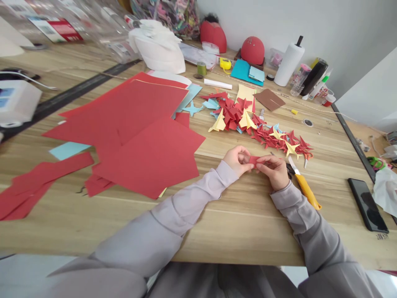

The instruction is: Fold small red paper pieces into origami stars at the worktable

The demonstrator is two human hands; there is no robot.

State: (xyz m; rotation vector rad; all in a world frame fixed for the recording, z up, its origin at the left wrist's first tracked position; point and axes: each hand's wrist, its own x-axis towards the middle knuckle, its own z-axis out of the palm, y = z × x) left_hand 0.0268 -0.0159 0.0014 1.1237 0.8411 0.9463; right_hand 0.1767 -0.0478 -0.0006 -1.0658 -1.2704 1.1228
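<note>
Between my two hands is a small piece of red paper (254,160), held just above the wooden table. My left hand (238,160) pinches its left end, and my right hand (274,169) grips the right end, thumbs toward me. Beyond them lies a long pile of folded paper pieces (233,114), mostly red with some yellow and blue, several shaped like stars or planes. Close to my right hand rests a craft knife (305,188) with a yellow handle. Dark scissor-like handles show partly behind that hand.
Large red paper sheets (149,157) spread across the left, with red strips (40,182) beside them. A phone (368,205) lies at the right. Along the back stand a white bottle (290,62), a yellow tape measure (225,63), a blue paper pad (245,72) and a white stack (159,49).
</note>
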